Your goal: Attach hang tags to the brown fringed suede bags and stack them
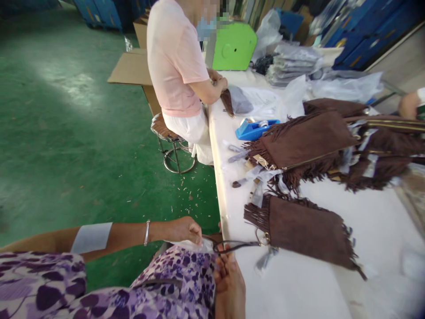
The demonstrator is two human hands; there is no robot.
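Note:
My left hand (186,230), with a silver bangle at its wrist, is closed in a pinch on a thin clear plastic sleeve (206,245) over my lap. Beside the table edge, my right hand (229,274) has its fingers bent at the dark wrist strap (237,244), whose looped end meets the plastic; the fingertips are partly hidden. The strap runs to a brown fringed pouch (305,226) lying flat on the white table (282,288). A plastic-wrapped tassel (265,258) hangs from the pouch's ring.
More brown fringed pouches (312,139) are heaped farther back, near a blue tape dispenser (255,129). A co-worker in a pink shirt (179,62) sits on a stool (172,133), handling a brown piece. Another person's hand (409,105) shows at the far right. A green machine (234,45) stands behind.

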